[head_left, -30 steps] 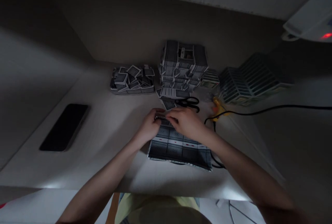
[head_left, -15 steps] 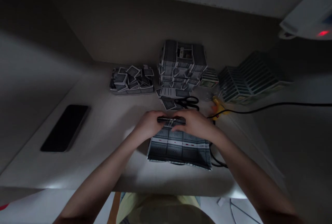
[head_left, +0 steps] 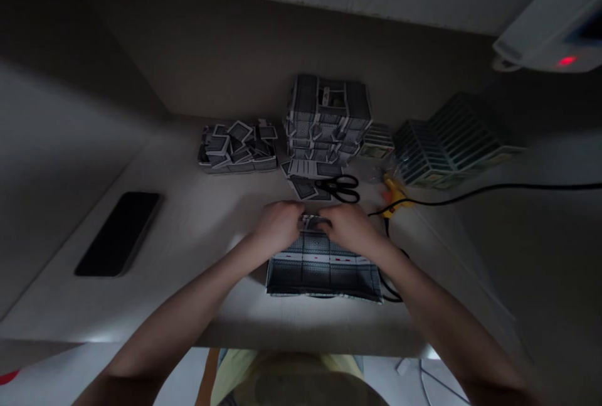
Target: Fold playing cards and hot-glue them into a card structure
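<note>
An open box made of patterned playing cards (head_left: 324, 277) lies on the desk close to its front edge. At its far side my left hand (head_left: 281, 224) has its fingers closed on the left part of a small card piece (head_left: 313, 224). The right part of that same piece is gripped by my right hand (head_left: 347, 224), whose fingers are curled in. Whether the piece is joined to the box is hard to tell in the dim light. Black-handled scissors (head_left: 339, 188) rest on loose cards (head_left: 303, 187) just beyond my hands.
A card-built tower (head_left: 329, 117) stands at the back, left of boxed card stacks (head_left: 446, 142). A tray of folded cards (head_left: 239, 145) is behind left. A phone (head_left: 119, 233) lies left; a yellow glue gun (head_left: 395, 196) with a black cable is right.
Both hands have turned so the small card piece between them is tilted, and its face now shows. My right fingers have curled in more. The box has barely moved.
</note>
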Motion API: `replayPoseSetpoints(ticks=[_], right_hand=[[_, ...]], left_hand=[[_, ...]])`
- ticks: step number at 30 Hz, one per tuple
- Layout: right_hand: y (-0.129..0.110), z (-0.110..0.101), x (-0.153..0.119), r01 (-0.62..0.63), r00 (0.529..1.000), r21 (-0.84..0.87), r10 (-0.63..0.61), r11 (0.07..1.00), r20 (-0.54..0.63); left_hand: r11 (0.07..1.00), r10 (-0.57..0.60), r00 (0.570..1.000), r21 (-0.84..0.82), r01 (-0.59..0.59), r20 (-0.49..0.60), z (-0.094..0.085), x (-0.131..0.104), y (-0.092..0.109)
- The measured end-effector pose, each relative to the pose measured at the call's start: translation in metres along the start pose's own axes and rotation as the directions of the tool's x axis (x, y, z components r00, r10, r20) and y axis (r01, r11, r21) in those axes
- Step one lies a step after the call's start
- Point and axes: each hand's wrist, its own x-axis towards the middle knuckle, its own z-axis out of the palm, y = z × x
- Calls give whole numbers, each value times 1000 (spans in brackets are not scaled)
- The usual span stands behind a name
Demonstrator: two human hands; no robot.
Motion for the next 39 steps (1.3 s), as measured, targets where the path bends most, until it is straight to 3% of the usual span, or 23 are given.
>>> replayPoseSetpoints(ticks=[7,21,39], right_hand=[[-1,3,3,84,996,1,-84,997,-18],[-2,5,3,143,988,-32,-144,989,-48],[-8,-2,2,100,995,-49,-99,994,23]], left_hand=[[998,39,999,-56,-40,-31,1,-1,-4],[995,97,995,16,-97,-20,3,0,-5],[999,41,998,33,-42,43,2,0,-3]])
